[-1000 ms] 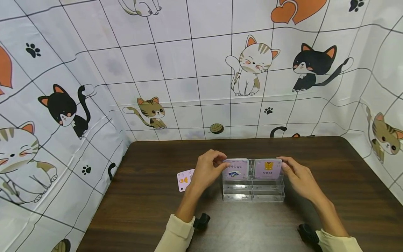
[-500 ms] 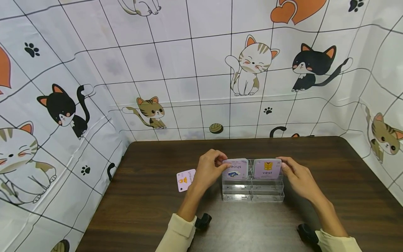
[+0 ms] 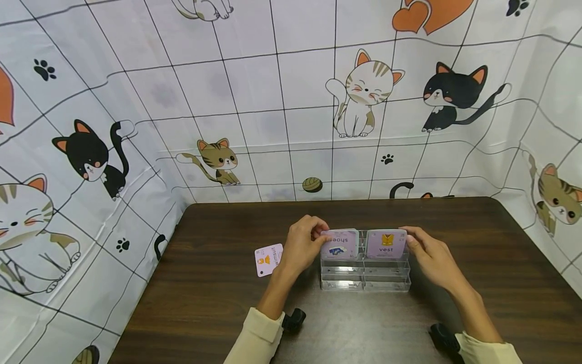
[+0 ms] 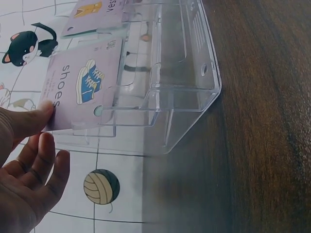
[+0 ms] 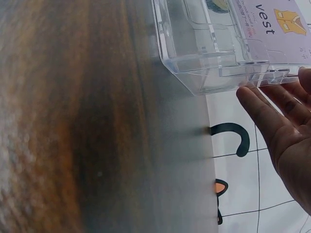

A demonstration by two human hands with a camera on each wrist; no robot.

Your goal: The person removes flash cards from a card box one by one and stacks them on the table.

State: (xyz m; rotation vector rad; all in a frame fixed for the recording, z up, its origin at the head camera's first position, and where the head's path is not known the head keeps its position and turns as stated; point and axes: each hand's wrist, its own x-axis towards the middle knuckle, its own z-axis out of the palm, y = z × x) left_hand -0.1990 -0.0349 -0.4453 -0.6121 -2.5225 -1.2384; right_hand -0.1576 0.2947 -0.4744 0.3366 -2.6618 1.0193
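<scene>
A clear tiered card holder (image 3: 365, 283) stands on the table. In its back row, a purple shoes card (image 3: 341, 245) leans on the left, its word upside down in the head view; a purple vest card (image 3: 386, 244) leans on the right. My left hand (image 3: 304, 242) pinches the shoes card's upper left corner between thumb and index finger; the other fingers curl loosely in the left wrist view. At the vest card's right edge is my right hand (image 3: 432, 255), thumb at the side and fingertips behind the upper corner. The right wrist view cuts off that thumb.
A pink card (image 3: 268, 259) with an orange picture lies flat left of the holder, partly covered by my left wrist. The brown table (image 3: 218, 303) meets a cat-printed white cloth (image 3: 254, 121) at its back and sides. The holder's front tiers show no cards.
</scene>
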